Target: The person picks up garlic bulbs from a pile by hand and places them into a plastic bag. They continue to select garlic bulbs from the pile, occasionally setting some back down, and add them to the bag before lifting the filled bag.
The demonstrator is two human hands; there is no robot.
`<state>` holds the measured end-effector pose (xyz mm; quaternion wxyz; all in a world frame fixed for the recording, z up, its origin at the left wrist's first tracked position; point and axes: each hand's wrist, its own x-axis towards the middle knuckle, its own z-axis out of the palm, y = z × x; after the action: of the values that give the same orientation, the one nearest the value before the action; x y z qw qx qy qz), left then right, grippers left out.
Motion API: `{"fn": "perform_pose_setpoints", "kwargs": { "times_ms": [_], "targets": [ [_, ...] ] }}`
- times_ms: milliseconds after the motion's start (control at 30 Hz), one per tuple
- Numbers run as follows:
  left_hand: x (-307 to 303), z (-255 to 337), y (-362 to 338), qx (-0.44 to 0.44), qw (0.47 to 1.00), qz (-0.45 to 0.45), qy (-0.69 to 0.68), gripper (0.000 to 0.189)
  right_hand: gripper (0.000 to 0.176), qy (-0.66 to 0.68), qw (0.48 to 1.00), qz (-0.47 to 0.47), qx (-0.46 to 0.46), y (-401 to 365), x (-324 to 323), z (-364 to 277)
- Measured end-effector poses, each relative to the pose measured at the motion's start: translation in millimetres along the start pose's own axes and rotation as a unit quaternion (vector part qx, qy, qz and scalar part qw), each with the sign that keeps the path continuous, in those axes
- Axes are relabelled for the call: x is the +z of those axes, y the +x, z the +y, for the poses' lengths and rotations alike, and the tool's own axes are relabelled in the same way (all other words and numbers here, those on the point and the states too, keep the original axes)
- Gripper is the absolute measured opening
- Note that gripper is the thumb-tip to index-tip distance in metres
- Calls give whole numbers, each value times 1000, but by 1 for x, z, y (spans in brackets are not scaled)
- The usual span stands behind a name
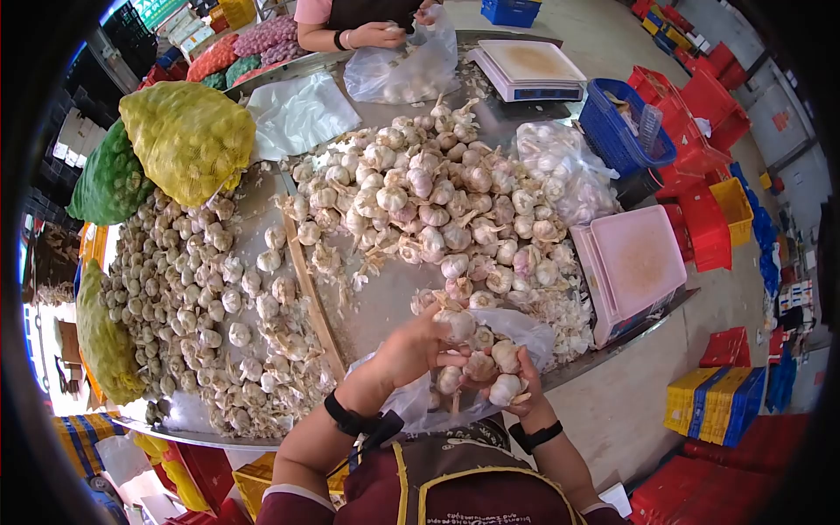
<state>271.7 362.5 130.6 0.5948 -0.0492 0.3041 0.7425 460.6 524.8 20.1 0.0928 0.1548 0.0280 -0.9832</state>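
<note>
A clear plastic bag (527,330) lies open at the table's near edge, with several garlic bulbs (450,379) in and over its mouth. My left hand (409,352) is closed over the bag, its fingers around a garlic bulb (457,325); some fingertips are hidden. On the other side, my right hand (528,390) curls under and around garlic bulbs (506,389) above the bag. A large heap of garlic bulbs (420,184) lies just beyond my hands. Loose skins (560,319) are scattered to its right.
A pink-topped scale (634,260) stands at right, near a filled plastic bag (564,171) and a blue basket (612,131). A wooden strip (313,302) divides the heaps. Yellow net sack (188,140) sits left. Across the table, a person's hand (376,35) is by another bag (407,70).
</note>
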Motion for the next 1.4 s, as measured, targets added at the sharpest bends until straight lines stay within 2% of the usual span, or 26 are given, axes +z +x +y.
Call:
{"fn": "perform_pose_setpoints", "kwargs": {
  "times_ms": [67,167,233,367,433,467,533,567,633,767,867,900,933,967,1000,1033,1067,1100,1133,1167,1200,1267,1300,1333,1367,1400],
  "targets": [
    [0,-1,-1,22,1000,8,21,39,70,15,1000,-7,0,0,0,-2],
    [-6,-3,2,23,992,-9,123,47,69,-8,1000,17,-21,0,9,0],
    [0,-1,-3,32,930,35,364,55,68,-11,999,39,-36,2,1,1],
    [3,-13,-5,46,928,32,368,55,65,-38,996,60,-55,3,8,2],
    [-6,-23,1,214,880,-12,424,51,64,-31,996,54,-56,4,11,2],
    [-11,-25,1,213,881,-11,423,51,63,-23,997,46,-60,4,12,1],
    [-9,-20,-3,99,932,-20,349,48,62,-38,997,47,-53,4,18,1],
    [-7,-18,-6,98,932,-21,349,48,61,-54,996,47,-45,4,20,1],
    [-2,-15,-12,-17,946,28,323,41,61,-58,996,50,-55,5,24,3],
    [-4,-29,-11,39,954,-2,296,35,60,-46,996,50,-55,3,15,1],
    [-31,-53,4,89,933,-41,347,34,59,-66,995,40,-63,0,-5,-4],
    [-34,-57,7,147,860,-61,484,35,59,-66,995,40,-63,0,1,-2],
    [-37,-61,7,201,765,-79,607,36,53,-91,984,117,-95,-1,10,0],
    [-40,-65,5,203,764,-79,608,36,48,-115,966,192,-126,0,16,1],
    [-38,-66,0,204,709,-56,673,38,48,-115,967,191,-125,0,14,2],
    [-37,-68,-4,202,649,-33,733,41,41,-206,932,230,-189,1,11,3],
    [-43,-70,-5,196,617,-35,762,42,35,-292,884,266,-251,1,10,3],
    [-46,-65,-7,196,616,-36,762,42,35,-291,884,265,-252,5,11,4],
    [-48,-60,-8,193,645,-54,738,43,39,-472,779,278,-304,9,13,5],
    [-50,-54,-8,190,673,-71,711,44,45,-631,638,279,-342,11,15,5],
    [-51,-43,-5,166,700,-26,695,46,56,-760,479,241,-368,15,9,3],
    [-45,-11,13,105,749,98,647,50,57,-778,461,245,-350,23,11,17],
    [-63,0,35,156,768,122,609,54,57,-796,441,248,-331,27,14,23],
    [-57,22,50,67,822,175,538,63,59,-772,515,248,-279,28,24,23],
    [-67,33,70,92,812,208,538,68,59,-773,515,245,-279,30,23,21],
    [-84,38,91,116,800,240,537,72,60,-761,539,245,-265,33,20,19]
  ]
}}
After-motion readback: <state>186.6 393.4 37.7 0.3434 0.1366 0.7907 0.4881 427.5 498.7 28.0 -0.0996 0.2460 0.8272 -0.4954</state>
